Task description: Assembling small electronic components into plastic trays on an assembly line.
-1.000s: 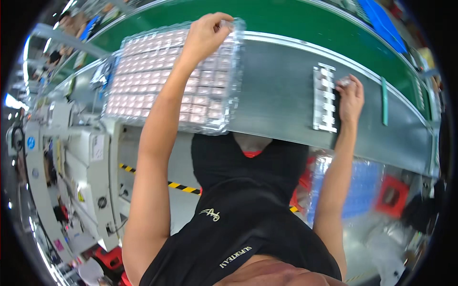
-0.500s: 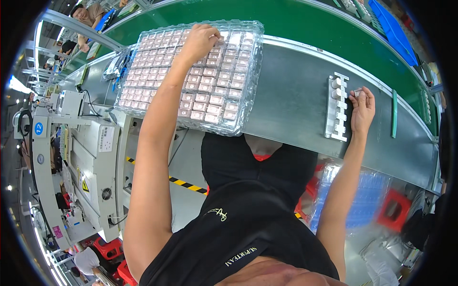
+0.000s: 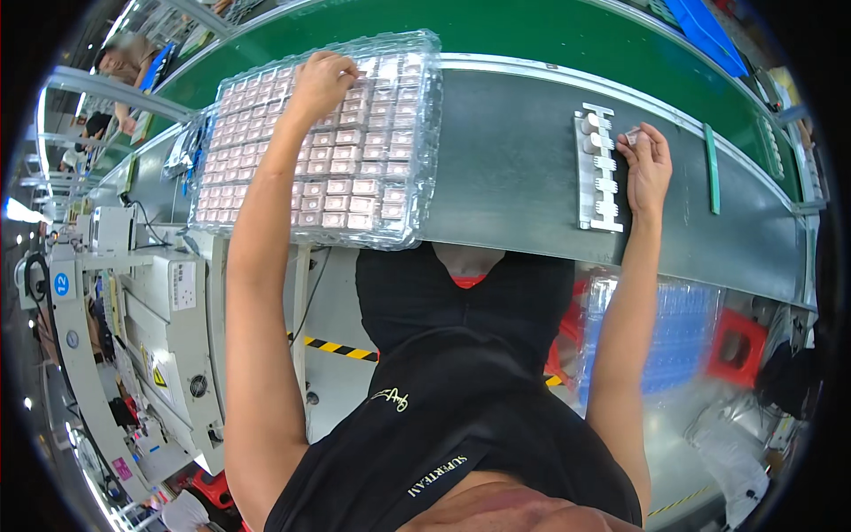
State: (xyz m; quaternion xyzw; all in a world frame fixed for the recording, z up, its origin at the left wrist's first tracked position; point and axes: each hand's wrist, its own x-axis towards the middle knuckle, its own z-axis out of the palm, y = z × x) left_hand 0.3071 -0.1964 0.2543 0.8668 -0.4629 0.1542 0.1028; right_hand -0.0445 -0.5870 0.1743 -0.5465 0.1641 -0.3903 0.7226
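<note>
A clear plastic blister tray (image 3: 427,133) holds many small pinkish-white parts (image 3: 315,160) in rows. Over its far side is my left hand (image 3: 321,84), fingers pinched at one of the small parts; the fingertips partly hide it. To the right, a narrow pale fixture (image 3: 584,199) lies lengthwise away from me, with several white toothed pieces (image 3: 605,164) along it. Just beyond its right edge, my right hand (image 3: 649,173) pinches a small whitish part (image 3: 632,136) between thumb and fingers, near the fixture's far end.
The grey worktop (image 3: 505,142) borders a green conveyor belt (image 3: 505,31). A green strip (image 3: 712,168) lies at the right, and a blue bin (image 3: 705,35) stands beyond the belt. Below are clear bluish trays (image 3: 665,337) and a red stool (image 3: 737,348). A machine (image 3: 168,310) stands left.
The whole view has shifted, so tray and fixture appear further left. My left hand stays over the same part of the tray, and my right hand remains beside the fixture with its small part.
</note>
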